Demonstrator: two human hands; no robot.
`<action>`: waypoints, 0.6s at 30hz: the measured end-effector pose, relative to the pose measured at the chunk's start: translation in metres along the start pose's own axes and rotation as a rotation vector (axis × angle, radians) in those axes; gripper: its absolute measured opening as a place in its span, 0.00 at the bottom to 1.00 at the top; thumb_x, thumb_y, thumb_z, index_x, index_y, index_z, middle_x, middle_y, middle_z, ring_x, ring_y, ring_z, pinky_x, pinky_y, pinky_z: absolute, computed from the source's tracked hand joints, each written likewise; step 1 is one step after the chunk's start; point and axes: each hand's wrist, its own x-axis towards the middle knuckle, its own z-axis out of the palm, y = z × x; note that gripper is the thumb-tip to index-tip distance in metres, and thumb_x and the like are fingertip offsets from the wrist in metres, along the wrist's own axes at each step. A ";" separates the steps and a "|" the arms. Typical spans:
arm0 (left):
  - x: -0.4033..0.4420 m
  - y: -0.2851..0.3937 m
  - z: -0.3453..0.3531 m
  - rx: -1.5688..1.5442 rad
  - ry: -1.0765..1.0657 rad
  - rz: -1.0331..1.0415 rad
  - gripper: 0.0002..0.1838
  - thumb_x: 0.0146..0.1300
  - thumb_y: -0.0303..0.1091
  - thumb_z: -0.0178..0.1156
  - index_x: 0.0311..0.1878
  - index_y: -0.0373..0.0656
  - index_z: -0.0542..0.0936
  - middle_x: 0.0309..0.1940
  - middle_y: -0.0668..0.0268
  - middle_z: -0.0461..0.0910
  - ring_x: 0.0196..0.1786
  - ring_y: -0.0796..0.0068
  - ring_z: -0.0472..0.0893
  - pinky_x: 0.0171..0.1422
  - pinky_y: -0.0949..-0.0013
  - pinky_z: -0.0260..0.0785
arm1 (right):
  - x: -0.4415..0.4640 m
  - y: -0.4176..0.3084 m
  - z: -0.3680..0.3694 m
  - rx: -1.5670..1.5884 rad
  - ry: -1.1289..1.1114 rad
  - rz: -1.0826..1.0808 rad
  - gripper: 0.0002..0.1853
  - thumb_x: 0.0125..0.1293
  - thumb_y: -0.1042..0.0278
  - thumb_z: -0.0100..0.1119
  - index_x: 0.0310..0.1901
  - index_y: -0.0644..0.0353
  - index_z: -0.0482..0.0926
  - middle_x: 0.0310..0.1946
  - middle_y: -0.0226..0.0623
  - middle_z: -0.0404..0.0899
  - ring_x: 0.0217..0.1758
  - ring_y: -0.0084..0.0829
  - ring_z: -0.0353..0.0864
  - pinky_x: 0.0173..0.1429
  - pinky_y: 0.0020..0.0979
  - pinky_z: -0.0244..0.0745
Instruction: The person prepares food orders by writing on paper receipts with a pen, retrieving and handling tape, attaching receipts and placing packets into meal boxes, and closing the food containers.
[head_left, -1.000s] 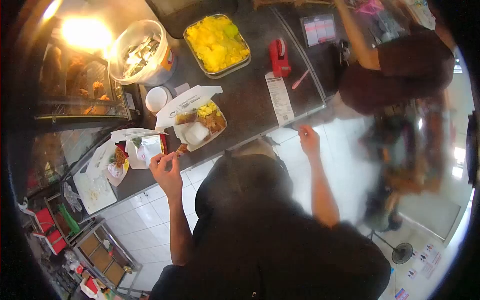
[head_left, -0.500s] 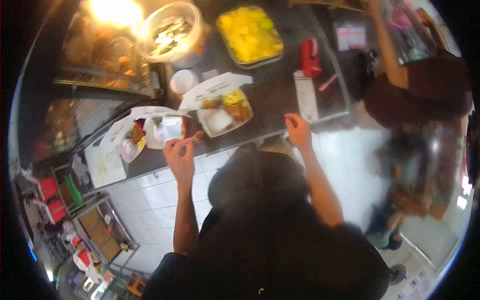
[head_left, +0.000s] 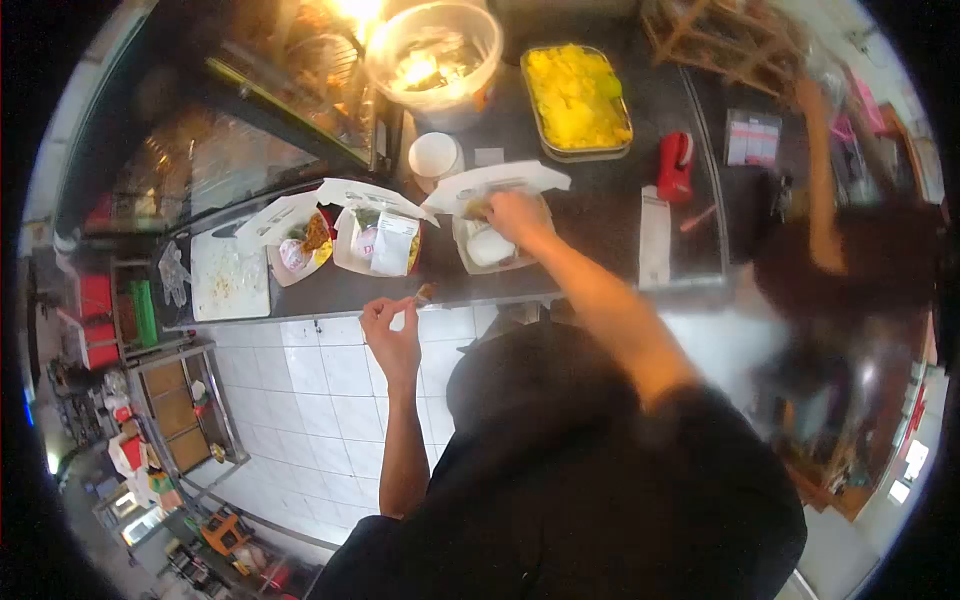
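Over the counter's front edge, my left hand point(head_left: 392, 335) is closed in a pinch on a small brown piece point(head_left: 425, 293), too small to identify. My right hand point(head_left: 518, 220) is in the open food box point(head_left: 490, 262), its fingers curled at the food near the hinged lid point(head_left: 500, 179). What those fingertips hold is hidden. A white round item point(head_left: 490, 246) lies in the same box, below the hand. To the left stand two more open boxes, a middle box point(head_left: 345, 243) with a white slip point(head_left: 395, 244) on it and a far-left box point(head_left: 284, 262) containing fried food point(head_left: 317, 231).
Behind the boxes are white cups point(head_left: 434, 156), a clear tub point(head_left: 435, 60) and a tray of yellow food point(head_left: 577, 98). A red stapler-like object point(head_left: 676, 165) and paper strip point(head_left: 655, 235) lie right. A cutting board point(head_left: 230, 277) sits left; another person's arm point(head_left: 822, 180) is at far right.
My right hand has moved left and forward into the right-hand box. My left hand keeps its pinch on the brown piece. The view has shifted, so the counter appears further right.
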 end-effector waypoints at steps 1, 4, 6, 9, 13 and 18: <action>-0.004 -0.003 -0.003 -0.001 0.016 -0.014 0.05 0.59 0.29 0.70 0.39 0.44 0.88 0.41 0.63 0.76 0.50 0.61 0.74 0.57 0.59 0.67 | -0.004 -0.006 -0.008 -0.009 -0.007 -0.018 0.11 0.64 0.62 0.57 0.38 0.59 0.85 0.32 0.48 0.85 0.41 0.53 0.85 0.47 0.51 0.79; -0.014 -0.014 -0.010 -0.011 0.055 -0.084 0.04 0.59 0.29 0.70 0.38 0.43 0.87 0.40 0.63 0.76 0.49 0.60 0.74 0.57 0.58 0.67 | -0.017 -0.007 -0.017 -0.193 0.076 -0.254 0.08 0.64 0.62 0.60 0.38 0.55 0.84 0.35 0.42 0.85 0.38 0.48 0.86 0.42 0.47 0.80; -0.017 -0.017 -0.013 0.002 0.063 -0.060 0.04 0.59 0.28 0.71 0.37 0.43 0.87 0.40 0.62 0.76 0.49 0.59 0.74 0.56 0.58 0.68 | -0.024 -0.002 -0.003 -0.231 0.119 -0.335 0.08 0.64 0.62 0.60 0.39 0.54 0.83 0.35 0.40 0.85 0.38 0.47 0.86 0.42 0.46 0.80; -0.013 -0.013 -0.006 -0.046 0.056 -0.119 0.04 0.58 0.28 0.71 0.36 0.42 0.86 0.41 0.61 0.76 0.48 0.59 0.74 0.55 0.59 0.68 | -0.033 0.002 0.009 -0.275 0.211 -0.386 0.08 0.65 0.61 0.60 0.40 0.54 0.83 0.34 0.37 0.84 0.36 0.46 0.85 0.40 0.44 0.80; -0.002 -0.005 -0.003 -0.037 0.077 0.003 0.05 0.57 0.27 0.72 0.37 0.42 0.87 0.40 0.62 0.76 0.48 0.61 0.74 0.54 0.59 0.68 | -0.027 0.005 -0.002 -0.132 0.341 -0.328 0.09 0.66 0.60 0.59 0.40 0.54 0.82 0.33 0.35 0.85 0.34 0.44 0.86 0.37 0.44 0.80; 0.005 0.011 0.000 -0.054 0.024 -0.015 0.06 0.57 0.26 0.72 0.38 0.43 0.87 0.40 0.63 0.75 0.48 0.62 0.74 0.54 0.60 0.68 | 0.001 -0.009 -0.001 -0.307 0.098 -0.253 0.08 0.64 0.65 0.59 0.39 0.58 0.83 0.33 0.41 0.85 0.34 0.44 0.87 0.38 0.46 0.80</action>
